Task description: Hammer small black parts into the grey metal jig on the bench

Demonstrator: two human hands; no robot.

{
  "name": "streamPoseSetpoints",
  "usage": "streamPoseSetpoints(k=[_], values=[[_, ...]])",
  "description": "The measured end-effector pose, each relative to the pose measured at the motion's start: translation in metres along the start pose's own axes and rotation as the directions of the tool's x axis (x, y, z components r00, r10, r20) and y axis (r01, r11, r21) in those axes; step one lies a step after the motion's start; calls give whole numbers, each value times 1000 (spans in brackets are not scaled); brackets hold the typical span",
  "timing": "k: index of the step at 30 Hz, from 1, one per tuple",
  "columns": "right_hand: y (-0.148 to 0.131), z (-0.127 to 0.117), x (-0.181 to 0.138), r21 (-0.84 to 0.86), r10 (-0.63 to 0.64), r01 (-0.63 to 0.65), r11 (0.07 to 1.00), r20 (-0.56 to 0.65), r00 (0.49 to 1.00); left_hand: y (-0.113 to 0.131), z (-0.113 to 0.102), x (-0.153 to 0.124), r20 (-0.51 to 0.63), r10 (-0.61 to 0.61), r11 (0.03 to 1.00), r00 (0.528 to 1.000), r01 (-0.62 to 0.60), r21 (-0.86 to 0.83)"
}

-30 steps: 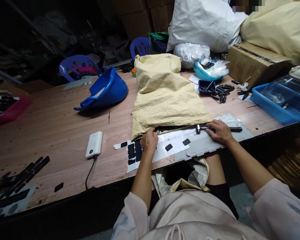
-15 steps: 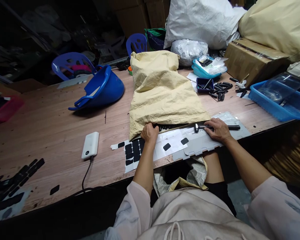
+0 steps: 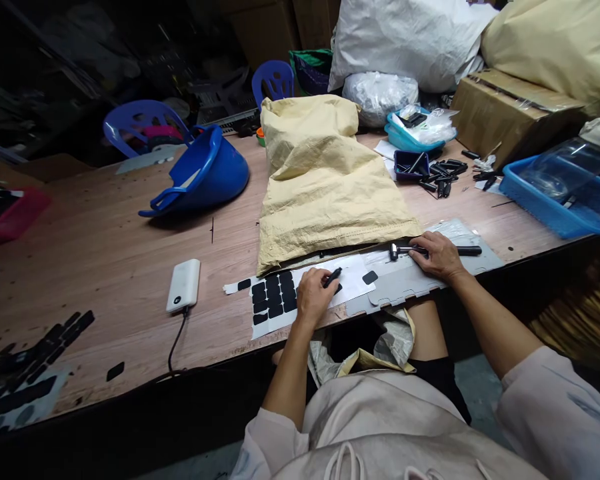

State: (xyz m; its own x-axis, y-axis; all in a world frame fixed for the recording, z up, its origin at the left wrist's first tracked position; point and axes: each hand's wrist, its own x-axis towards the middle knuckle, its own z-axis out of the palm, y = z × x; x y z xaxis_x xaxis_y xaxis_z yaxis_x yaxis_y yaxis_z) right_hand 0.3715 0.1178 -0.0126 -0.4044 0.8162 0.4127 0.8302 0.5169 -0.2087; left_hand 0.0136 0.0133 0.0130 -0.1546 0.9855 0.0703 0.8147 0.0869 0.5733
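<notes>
My left hand (image 3: 314,291), nearly closed, pinched a small black cylinder (image 3: 334,276). My right hand (image 3: 440,256) curled over a hammer (image 3: 469,251). At twelve o'clock lay a yellowish sack (image 3: 337,180).

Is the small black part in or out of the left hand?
In it; the left hand pinches the black part above white paper.

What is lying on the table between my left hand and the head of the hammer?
The head view shows white paper with a dark patch beside the left hand, then grey sheet toward the hammer.
</notes>
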Motion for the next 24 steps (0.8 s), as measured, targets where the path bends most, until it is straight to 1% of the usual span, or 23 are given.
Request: streamPoseSetpoints(k=[2, 5, 9, 17, 20, 22, 24], values=[[1, 1, 0, 1, -2, 2, 1000, -3, 1000, 0, 13, -2, 25, 103, 993, 994, -101, -63], [2, 2, -1, 9, -3, 3, 1000, -8, 1000, -4, 27, -2, 4, 158, 980, 987, -157, -120], [3, 2, -1, 15, -13, 14, 1000, -18, 1000, -10, 30, -3, -30, 164, 971, 986, -167, -170], [5, -3, 1, 41, -46, 46, 998, 12, 999, -10, 31, -3, -28, 152, 969, 988, -154, -195], [-8, -9, -2, 64, -60, 60, 996, -13, 998, -11, 32, -2, -24, 155, 966, 988, -157, -205], [-25, -12, -6, 98, -40, 46, 994, -62, 997, -11, 32, -2, -29, 159, 964, 987, -162, -209], [-49, -13, -11, 160, -6, 23, 987, -106, 994, -11, 32, -2, -32, 167, 964, 985, -170, -206]])
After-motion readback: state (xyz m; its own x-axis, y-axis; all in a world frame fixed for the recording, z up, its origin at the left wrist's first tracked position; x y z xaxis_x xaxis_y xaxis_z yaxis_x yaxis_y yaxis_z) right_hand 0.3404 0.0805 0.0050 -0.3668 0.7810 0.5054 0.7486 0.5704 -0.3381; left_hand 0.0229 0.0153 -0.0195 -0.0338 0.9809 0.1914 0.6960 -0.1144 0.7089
